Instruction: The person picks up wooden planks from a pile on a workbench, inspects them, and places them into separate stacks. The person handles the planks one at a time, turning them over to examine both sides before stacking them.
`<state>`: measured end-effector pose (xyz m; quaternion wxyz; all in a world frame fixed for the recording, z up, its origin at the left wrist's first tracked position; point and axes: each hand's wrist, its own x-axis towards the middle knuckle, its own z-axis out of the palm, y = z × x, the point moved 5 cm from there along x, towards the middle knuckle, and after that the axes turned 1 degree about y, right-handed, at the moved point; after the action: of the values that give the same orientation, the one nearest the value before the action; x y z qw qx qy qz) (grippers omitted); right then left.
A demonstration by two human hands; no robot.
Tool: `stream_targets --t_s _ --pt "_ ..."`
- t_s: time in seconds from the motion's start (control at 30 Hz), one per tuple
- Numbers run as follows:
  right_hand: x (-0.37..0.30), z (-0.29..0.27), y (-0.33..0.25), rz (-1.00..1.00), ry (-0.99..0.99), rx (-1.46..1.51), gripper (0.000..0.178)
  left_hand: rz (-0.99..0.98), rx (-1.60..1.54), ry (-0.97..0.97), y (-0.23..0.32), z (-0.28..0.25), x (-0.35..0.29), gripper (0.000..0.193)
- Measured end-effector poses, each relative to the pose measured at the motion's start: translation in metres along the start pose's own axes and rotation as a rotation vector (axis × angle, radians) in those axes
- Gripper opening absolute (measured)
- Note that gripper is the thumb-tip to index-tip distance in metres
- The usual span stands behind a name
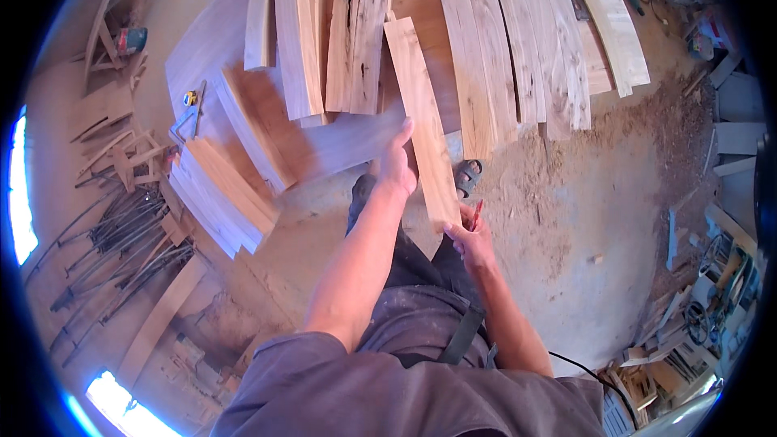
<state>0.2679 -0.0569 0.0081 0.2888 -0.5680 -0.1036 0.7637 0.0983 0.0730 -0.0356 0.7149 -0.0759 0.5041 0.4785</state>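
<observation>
Broad worktop (344, 146) lined with planks (295, 32), and over its near edge slants one wooden board (425, 129)! Left hand (397, 168), half-curled, steadies its side; right hand (474, 246), closed, pinches its near end plus a red pencil (477, 210): that divided grip could slip.

Loose T-shirt (405, 392), dull dark grey, with short sleeves (301, 348); beyond T-shirt, left hand (396, 166) and right hand (474, 247) bare. Pale specks scattered over T-shirt's lower front. Flat dark strap (463, 335), greenish grey, slanting across same part of T-shirt, toward right. Past T-shirt's hem, near-black trousers (411, 263); farther out from T-shirt, dark banded sandal (468, 177).
</observation>
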Motion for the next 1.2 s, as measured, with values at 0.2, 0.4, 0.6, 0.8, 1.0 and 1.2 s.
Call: stream_targets --t_s 0.2,0.4,0.6,0.8,1.0,1.2 --pt "-0.003 -0.006 0.003 0.0 -0.019 0.0 0.062 0.057 0.108 -0.088 -0.013 -0.019 0.011 0.044" --pt "-0.032 -0.01 -0.008 -0.056 -0.059 0.007 0.065 0.13 0.102 -0.12 0.002 0.01 -0.04 0.05" --pt "-0.067 -0.016 -0.042 -0.502 0.095 -0.494 0.069 0.222 -0.134 -0.241 0.039 0.038 -0.106 0.057" --pt "-0.134 0.022 -0.104 -1.034 0.255 -0.922 0.076 0.425 -0.254 -0.294 0.104 0.05 -0.165 0.076" --pt "-0.167 0.025 -0.11 -1.138 0.188 -0.986 0.078 0.487 -0.368 -0.228 0.102 0.039 -0.214 0.08" --pt "-0.174 0.005 -0.099 -0.897 -0.03 -0.517 0.078 0.551 -0.494 -0.344 0.099 0.012 -0.236 0.069"
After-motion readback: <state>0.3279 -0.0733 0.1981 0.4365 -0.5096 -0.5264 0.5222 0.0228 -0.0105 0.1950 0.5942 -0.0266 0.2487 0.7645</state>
